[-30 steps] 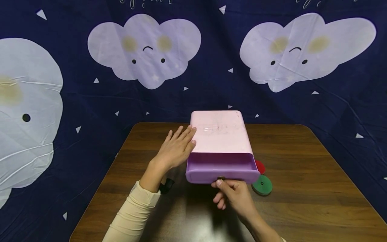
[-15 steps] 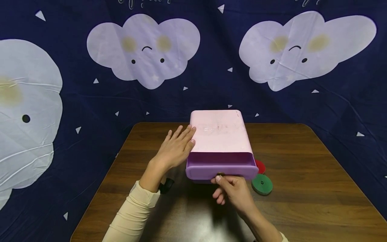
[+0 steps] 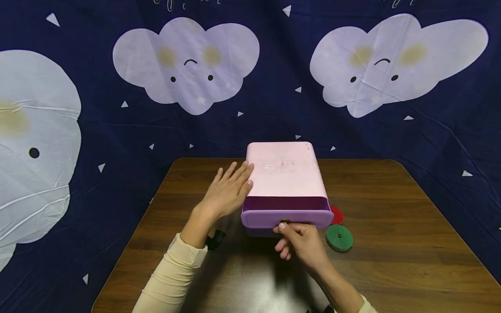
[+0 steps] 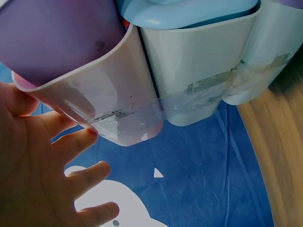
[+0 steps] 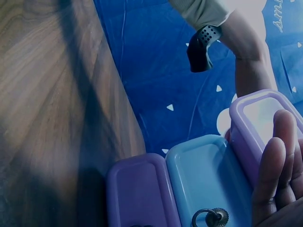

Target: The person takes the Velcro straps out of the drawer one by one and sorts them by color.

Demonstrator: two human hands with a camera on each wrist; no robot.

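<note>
Right grip [image 3: 303,244] pinches with thumb and index finger the small dark metal handle [image 3: 285,221] of a purple plastic drawer [image 3: 260,219], partly pulled out just beyond it. Left grip [image 3: 226,192], fingers straight and spread, touches the left side of the pale pink plastic cabinet [image 3: 285,174]. To the right grip's right, one round green disc [image 3: 339,238] and one red disc [image 3: 337,215] lie on the brown wooden desk [image 3: 395,226].
</note>
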